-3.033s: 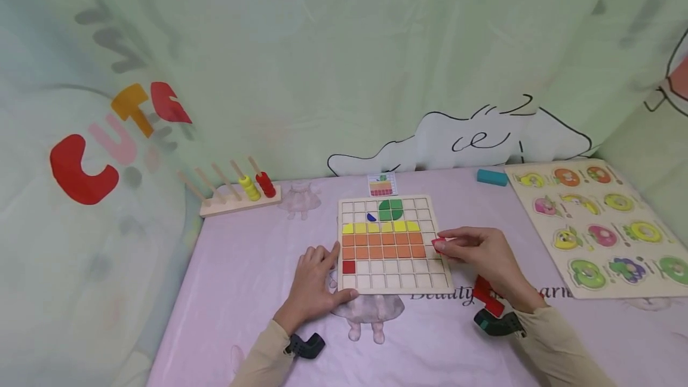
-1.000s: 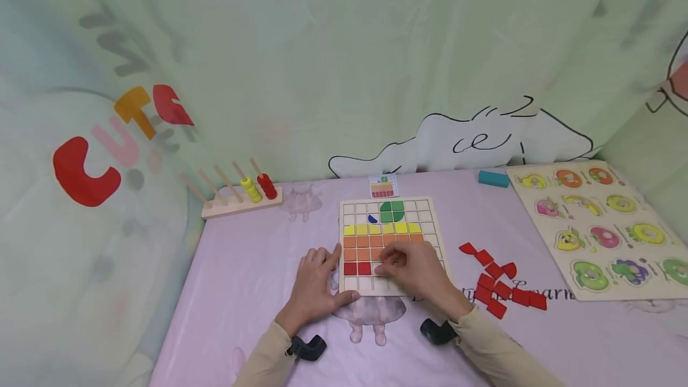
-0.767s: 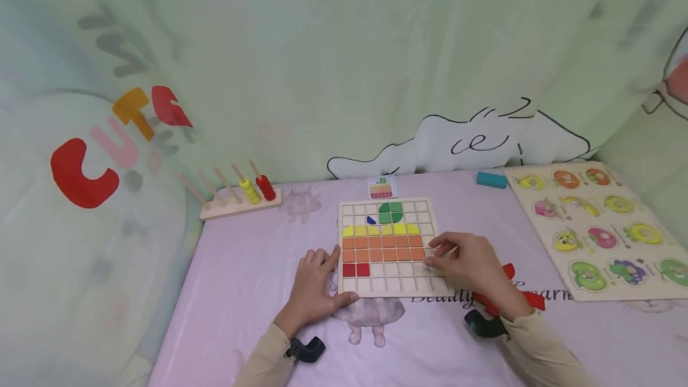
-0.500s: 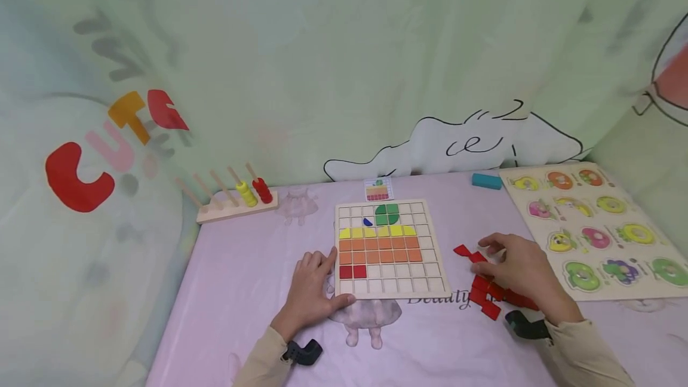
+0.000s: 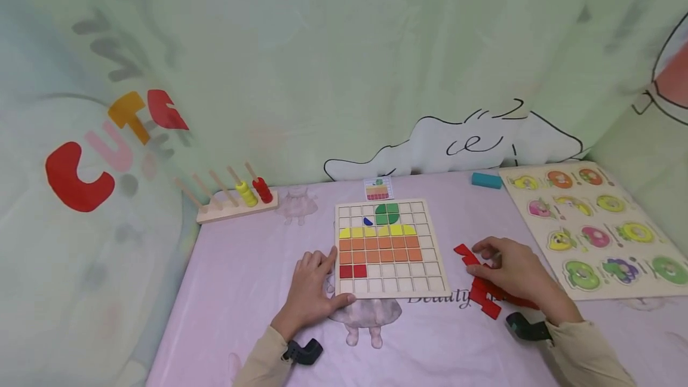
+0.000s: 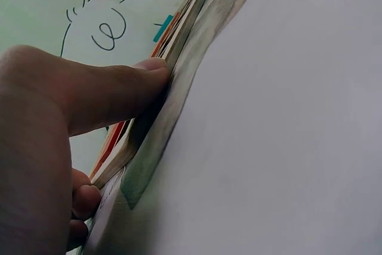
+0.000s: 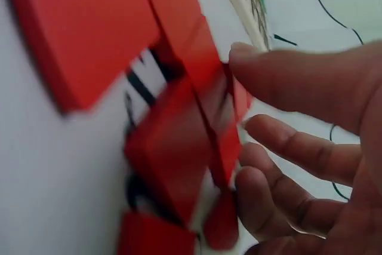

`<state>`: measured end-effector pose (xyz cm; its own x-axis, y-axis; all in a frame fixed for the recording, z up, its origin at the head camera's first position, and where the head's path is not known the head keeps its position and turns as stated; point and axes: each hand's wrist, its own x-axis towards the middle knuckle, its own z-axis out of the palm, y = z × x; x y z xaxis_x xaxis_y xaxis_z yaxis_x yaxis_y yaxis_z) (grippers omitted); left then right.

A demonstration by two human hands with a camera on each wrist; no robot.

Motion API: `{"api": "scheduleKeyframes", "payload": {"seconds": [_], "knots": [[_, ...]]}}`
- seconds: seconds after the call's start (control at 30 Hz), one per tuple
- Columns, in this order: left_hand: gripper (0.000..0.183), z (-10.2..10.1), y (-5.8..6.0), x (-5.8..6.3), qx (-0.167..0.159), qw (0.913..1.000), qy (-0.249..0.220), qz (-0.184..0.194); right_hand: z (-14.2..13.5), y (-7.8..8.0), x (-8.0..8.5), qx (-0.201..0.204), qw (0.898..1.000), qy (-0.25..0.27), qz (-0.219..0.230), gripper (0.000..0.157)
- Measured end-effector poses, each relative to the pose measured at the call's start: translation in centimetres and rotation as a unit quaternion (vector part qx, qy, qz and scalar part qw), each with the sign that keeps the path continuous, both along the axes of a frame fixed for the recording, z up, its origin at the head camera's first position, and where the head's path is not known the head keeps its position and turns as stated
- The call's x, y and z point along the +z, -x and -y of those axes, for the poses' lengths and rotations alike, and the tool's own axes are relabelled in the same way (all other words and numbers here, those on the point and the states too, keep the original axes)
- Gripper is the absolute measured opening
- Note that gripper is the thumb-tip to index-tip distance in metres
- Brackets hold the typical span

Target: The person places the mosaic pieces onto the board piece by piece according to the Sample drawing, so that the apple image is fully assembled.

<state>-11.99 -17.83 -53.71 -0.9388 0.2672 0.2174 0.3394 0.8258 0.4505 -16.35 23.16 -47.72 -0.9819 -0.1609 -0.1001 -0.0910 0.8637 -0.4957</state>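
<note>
A square wooden grid board (image 5: 436, 285) lies in the middle of the table, holding green, blue, yellow, orange and two red tiles. My left hand (image 5: 309, 291) holds its near left corner, thumb on the front edge and fingers at the left side. To the right of the board, my right hand (image 5: 513, 270) is low over a loose heap of red tiles (image 5: 490, 309), partly covering them. In the right wrist view the thumb and fingers are parted, their tips right at the red tiles (image 7: 179, 141), nothing pinched between them.
A small pattern card (image 5: 378, 189) lies behind the board. A wooden peg stand (image 5: 236, 212) with yellow and red beads is at the back left. At the right lie a teal block (image 5: 486, 181) and a fruit puzzle board (image 5: 577, 255).
A second red tile has been set beside the first on the board. My right hand has gone from the board back to the loose tiles, some shifting slightly; my left hand has stayed.
</note>
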Motion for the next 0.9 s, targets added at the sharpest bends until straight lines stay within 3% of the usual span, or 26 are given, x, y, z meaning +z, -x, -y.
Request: {"api": "scheduleKeyframes", "payload": {"seconds": [0.23, 0.43, 0.67, 0.77, 0.9], "knots": [[0.105, 0.0, 0.0, 0.0, 0.001, 1.0000, 0.000, 0.003, 0.6, 0.3, 0.2, -0.013, 1.000, 0.012, 0.015, 0.047], [0.104, -0.1, 0.1, 0.0, 0.001, 1.0000, 0.002, 0.004, 0.5, 0.1, -0.1, -0.014, 0.999, 0.027, -0.016, 0.036], [0.106, -0.1, 0.1, 0.1, 0.002, 1.0000, 0.003, 0.004, 1.3, -0.2, -0.7, 0.003, 0.986, 0.132, -0.106, 0.029], [0.106, -0.1, 0.1, 0.1, 0.004, 1.0000, 0.007, 0.003, 2.5, -0.2, -0.7, -0.006, 0.977, 0.186, -0.104, 0.029], [0.105, -0.1, 0.1, 0.2, 0.004, 1.0000, 0.007, 0.005, 4.7, -0.5, -0.9, 0.001, 0.972, 0.226, -0.065, 0.038]]}}
